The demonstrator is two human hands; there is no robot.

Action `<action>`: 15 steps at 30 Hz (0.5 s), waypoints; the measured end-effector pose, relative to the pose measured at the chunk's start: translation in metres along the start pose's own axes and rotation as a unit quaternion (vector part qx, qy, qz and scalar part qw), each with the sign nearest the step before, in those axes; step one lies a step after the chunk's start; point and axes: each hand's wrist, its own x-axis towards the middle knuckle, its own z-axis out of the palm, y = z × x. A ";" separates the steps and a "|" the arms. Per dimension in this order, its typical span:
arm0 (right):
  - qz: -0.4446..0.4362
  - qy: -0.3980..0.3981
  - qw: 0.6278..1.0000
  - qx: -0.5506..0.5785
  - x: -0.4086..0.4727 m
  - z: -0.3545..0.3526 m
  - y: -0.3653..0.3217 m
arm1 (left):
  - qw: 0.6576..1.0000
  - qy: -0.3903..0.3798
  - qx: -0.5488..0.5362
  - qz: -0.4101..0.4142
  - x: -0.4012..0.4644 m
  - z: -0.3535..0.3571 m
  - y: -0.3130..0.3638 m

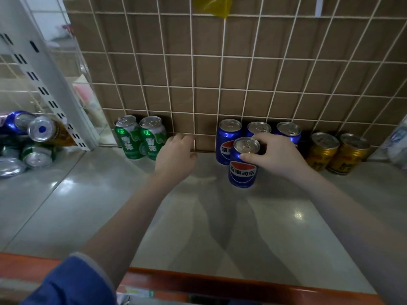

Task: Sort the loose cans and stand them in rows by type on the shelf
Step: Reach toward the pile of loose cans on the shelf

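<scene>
My right hand [275,154] grips a blue cola can [242,170] by its upper part; the can stands upright on the grey shelf [198,227], in front of three more blue cans [226,139] lined along the back. My left hand [176,157] hovers with curled fingers and nothing in it, just right of two upright green cans [141,137]. Two gold cans [337,153] stand at the back right. On the left, a loose pile of cans [28,142] lies on its side: blue, gold and green ones.
A white wire grid over brown board [209,73] forms the shelf's back. A white slotted upright [39,69] leans at the left, by the pile. The shelf's front has an orange-red edge [220,280]. A yellow bag [212,5] hangs at the top.
</scene>
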 end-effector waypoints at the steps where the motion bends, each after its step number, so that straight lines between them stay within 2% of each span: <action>1: -0.004 -0.003 1.000 0.000 0.001 0.001 -0.002 | 1.000 -0.003 -0.003 -0.010 -0.005 0.004 -0.004; 8: -0.029 -0.023 0.999 0.008 0.011 0.010 -0.014 | 0.998 -0.011 -0.006 -0.060 -0.039 0.032 -0.026; 15: -0.033 -0.035 0.999 0.007 0.014 0.011 -0.017 | 0.996 -0.042 -0.020 -0.074 -0.050 0.041 -0.045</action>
